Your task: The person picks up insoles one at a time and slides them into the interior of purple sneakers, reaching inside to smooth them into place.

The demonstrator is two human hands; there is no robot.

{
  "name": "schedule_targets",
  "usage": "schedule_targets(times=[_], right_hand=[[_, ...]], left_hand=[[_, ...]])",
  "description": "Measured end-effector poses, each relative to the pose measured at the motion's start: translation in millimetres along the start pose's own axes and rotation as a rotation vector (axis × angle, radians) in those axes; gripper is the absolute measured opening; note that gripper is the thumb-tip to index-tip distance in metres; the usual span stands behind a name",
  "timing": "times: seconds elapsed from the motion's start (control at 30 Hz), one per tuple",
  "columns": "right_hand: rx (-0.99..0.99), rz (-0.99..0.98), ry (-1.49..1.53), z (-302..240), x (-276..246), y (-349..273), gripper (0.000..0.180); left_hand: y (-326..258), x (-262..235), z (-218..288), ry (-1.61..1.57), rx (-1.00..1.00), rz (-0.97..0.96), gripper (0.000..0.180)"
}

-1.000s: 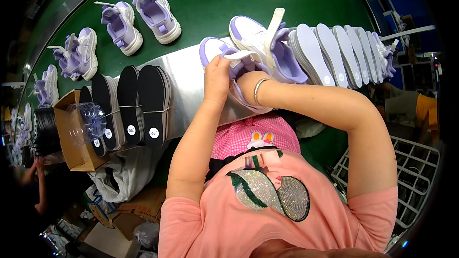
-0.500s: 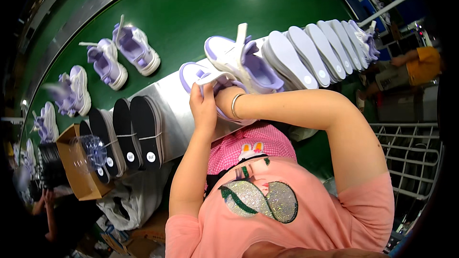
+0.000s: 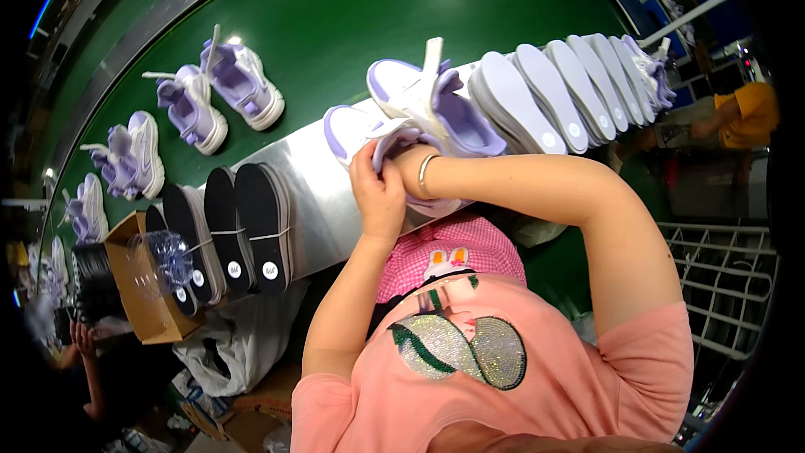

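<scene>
A white and lavender sneaker [image 3: 342, 127] lies on the metal ledge in front of me. Gripping the side of its opening is my left hand [image 3: 377, 195], with its fingers bent over the upper. My right hand [image 3: 408, 164], with a bangle at the wrist, reaches into the shoe; its fingers are hidden inside. Just beyond, a second sneaker [image 3: 470, 122] of the same kind stands with its white strap upright, close by my right wrist.
Pale grey insoles [image 3: 516, 94] lean in stacks along the ledge [image 3: 312, 169] at right. Black insoles [image 3: 262, 210] in banded bundles and a cardboard box [image 3: 138, 285] stand at left. More sneakers [image 3: 243, 88] rest on the green belt [image 3: 335, 17]. A person in yellow [image 3: 749, 113] is at far right.
My left hand has shifted slightly, its fingers now lower over the shoe's opening; the raised strap or tongue edge it pinched is folded down. My right hand stays inside the shoe.
</scene>
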State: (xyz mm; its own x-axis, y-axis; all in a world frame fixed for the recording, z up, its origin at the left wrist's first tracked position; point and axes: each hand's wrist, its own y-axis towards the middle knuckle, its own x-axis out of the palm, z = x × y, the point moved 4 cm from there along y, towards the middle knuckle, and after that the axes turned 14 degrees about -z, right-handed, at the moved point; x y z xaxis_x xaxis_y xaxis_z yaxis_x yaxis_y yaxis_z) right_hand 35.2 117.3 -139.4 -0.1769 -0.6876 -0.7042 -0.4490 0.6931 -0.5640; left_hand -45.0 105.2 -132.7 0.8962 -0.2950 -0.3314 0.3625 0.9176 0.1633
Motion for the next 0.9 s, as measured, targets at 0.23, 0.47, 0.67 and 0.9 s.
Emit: schedule_targets(times=[0.23,0.47,0.67,0.9], right_hand=[[-0.03,-0.317,0.324,-3.1,-33.6,-39.5,0.023],[0.001,-0.53,-0.385,-19.9,-6.9,-71.7,0.026],[0.055,-0.713,-0.39,-16.4,-4.1,-61.6,0.026],[-0.107,-0.508,-0.095,-34.4,-7.3,-83.4,0.029]], left_hand=[[-5.3,-8.8,-6.0,-0.064,-0.055,-0.011,0.025],[-2.8,-14.6,-5.3,-0.026,-0.018,0.01,0.025],[-4.2,-9.7,-4.1,-0.007,-0.006,0.026,0.025],[-34.3,-17.9,-27.6,-0.114,-0.047,-0.028,0.031]])
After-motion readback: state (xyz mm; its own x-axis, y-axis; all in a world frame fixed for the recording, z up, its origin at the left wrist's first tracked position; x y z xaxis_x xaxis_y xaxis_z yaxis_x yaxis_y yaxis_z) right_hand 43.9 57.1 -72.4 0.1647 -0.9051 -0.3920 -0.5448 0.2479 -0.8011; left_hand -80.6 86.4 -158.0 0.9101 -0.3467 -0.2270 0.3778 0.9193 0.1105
